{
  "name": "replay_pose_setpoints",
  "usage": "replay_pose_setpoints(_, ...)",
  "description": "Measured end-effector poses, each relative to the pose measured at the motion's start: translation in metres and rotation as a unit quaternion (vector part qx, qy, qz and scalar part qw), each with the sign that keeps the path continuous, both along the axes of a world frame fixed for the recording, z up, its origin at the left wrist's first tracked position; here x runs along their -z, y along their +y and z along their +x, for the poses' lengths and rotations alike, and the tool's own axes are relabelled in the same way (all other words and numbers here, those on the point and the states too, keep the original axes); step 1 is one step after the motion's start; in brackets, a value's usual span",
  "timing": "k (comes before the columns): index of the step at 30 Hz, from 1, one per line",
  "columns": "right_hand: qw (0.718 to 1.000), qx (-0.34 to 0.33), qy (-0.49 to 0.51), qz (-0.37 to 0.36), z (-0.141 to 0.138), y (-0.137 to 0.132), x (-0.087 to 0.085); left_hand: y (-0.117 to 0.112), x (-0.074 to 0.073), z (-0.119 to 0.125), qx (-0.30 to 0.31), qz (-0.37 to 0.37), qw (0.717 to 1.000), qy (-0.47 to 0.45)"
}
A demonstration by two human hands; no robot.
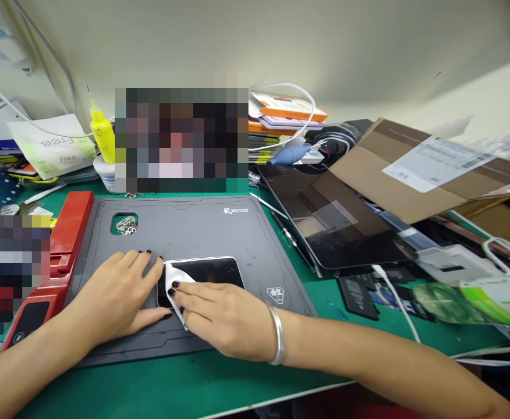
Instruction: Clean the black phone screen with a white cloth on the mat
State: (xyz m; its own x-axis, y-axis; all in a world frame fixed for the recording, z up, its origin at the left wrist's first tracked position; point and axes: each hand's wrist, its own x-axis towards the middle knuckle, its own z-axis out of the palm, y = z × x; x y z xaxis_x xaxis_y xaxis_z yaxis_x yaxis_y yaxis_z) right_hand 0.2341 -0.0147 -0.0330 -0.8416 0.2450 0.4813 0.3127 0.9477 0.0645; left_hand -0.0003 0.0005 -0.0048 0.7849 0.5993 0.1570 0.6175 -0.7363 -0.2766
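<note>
A black phone (211, 272) is lying flat on a grey mat (202, 227), near the mat's front edge; the screen is facing up and looking dark and shiny; the left hand (115, 291) is resting flat on the mat just beside the phone's left end, with its fingers spread wide and their tips touching that end; it is not holding anything; the right hand (222, 320) is lying on the left part of the phone with its fingers stretched out straight, pressing a small white wipe (174, 277) down on the glass; the wipe is sticking out above and below the fingers; the hand is flat and not curled around it, and the thumb is hiding under the hand; a silver bracelet (276, 334) is sitting on the right wrist; the mat is lying on a green table (172, 390); a little hole in the mat is holding some tiny metal bits (126, 224); a red tool (69, 233) is lying along the mat's left side, touching it; a yellow bottle (102, 134) is standing behind the mat; a big dark tablet (337, 227) is lying to the right of the mat, and brown cardboard (412, 174) is leaning over its far side.
</note>
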Motion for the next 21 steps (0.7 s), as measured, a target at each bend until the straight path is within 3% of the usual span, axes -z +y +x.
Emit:
replay_pose_setpoints(9,0.998,0.041,0.026,-0.026,-0.002,0.007,-0.002,-0.001,-0.001,0.000,-0.014,-0.013,1.000,0.009)
replay_pose_setpoints(21,0.997,0.033,0.066,-0.032,0.000,0.014,0.004,-0.001,0.001,-0.001,-0.011,-0.005,1.000,0.008)
